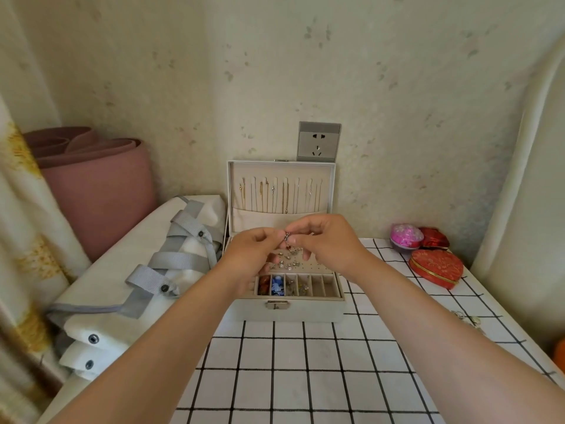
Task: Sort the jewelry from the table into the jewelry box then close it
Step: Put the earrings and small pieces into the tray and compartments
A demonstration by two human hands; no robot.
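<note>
From the head camera, the left hand (250, 255) and right hand (331, 243) meet above the open jewelry box (290, 312), both pinching what is probably an earring (286, 237). Necklaces (275, 194) hang in the lid and the compartments are partly filled. A few loose pieces (467, 319) lie on the counter (305, 362), and the box is not yet closed.

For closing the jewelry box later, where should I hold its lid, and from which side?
Probably the top rim of the lid, pinched from above and in front. The lid stands upright close to the wall, so its back is hard to reach, and necklaces hang on its inner face.
</note>
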